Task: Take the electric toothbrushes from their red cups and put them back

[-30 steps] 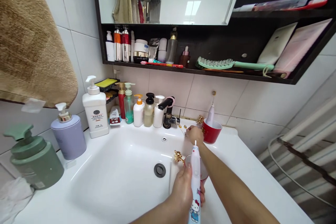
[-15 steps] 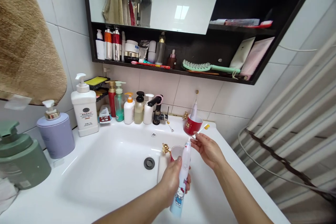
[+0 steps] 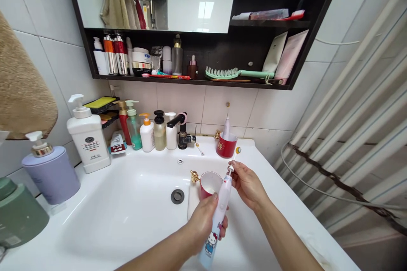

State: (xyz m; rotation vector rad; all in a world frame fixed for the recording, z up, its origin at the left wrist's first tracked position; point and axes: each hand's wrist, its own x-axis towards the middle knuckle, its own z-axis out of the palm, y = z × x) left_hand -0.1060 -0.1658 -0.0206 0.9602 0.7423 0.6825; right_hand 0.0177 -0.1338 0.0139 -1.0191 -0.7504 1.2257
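Note:
My left hand point(image 3: 203, 222) is wrapped around a white electric toothbrush handle point(image 3: 216, 224) with a cartoon cat on it, held tilted over the sink's right edge. My right hand point(image 3: 246, 182) pinches a small brush head point(image 3: 234, 157) with its base at the top of the handle. A red cup point(image 3: 209, 183) with a gold handle stands just behind my left hand. A second red cup point(image 3: 225, 145) with another white toothbrush in it stands further back by the wall.
White sink basin point(image 3: 133, 203) with a dark drain point(image 3: 177, 196) and a black tap point(image 3: 182, 132). Pump bottles line the back and left rim. A dark shelf point(image 3: 190, 78) above holds cosmetics and a green hairbrush. Brown towel at left, white radiator pipes at right.
My right hand came back from the far red cup with the brush head and brought it to the handle's top. The view has swung to the right.

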